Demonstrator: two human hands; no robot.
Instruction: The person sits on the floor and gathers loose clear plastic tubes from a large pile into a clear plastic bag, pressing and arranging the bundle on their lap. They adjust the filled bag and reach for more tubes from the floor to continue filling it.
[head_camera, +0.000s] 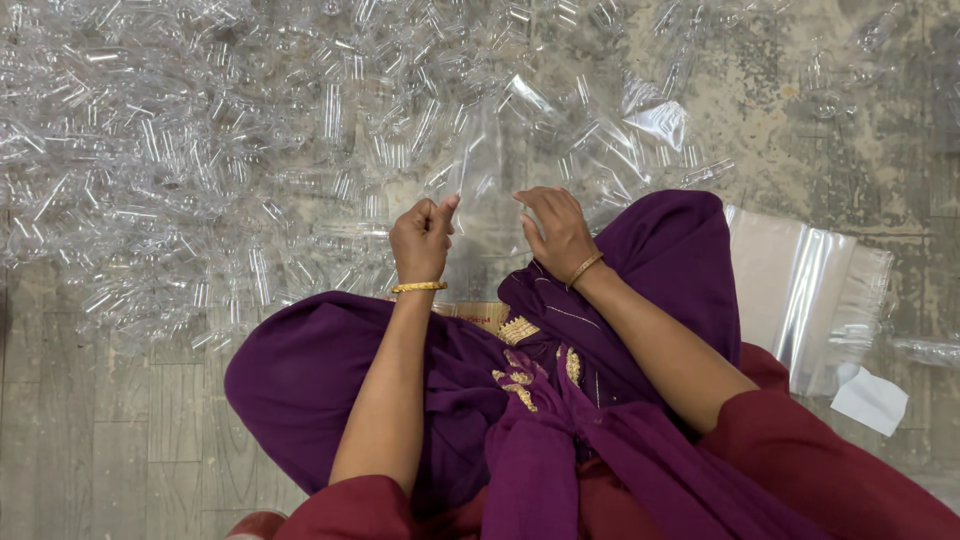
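A clear plastic bag (487, 175) is held up in front of me over my lap. My left hand (421, 240) pinches its left edge between thumb and fingers, and my right hand (556, 230) grips its right edge. Both wrists wear a gold bangle. Beyond the bag a large heap of small clear plastic bottles (230, 150) covers the floor. My lap is draped in purple cloth (330, 370) with gold embroidery.
A stack of flat clear plastic bags (810, 290) lies on the floor at my right, with a small white paper piece (870, 400) beside it. A few loose bottles (830, 95) lie at the far right. Worn grey floor shows at lower left.
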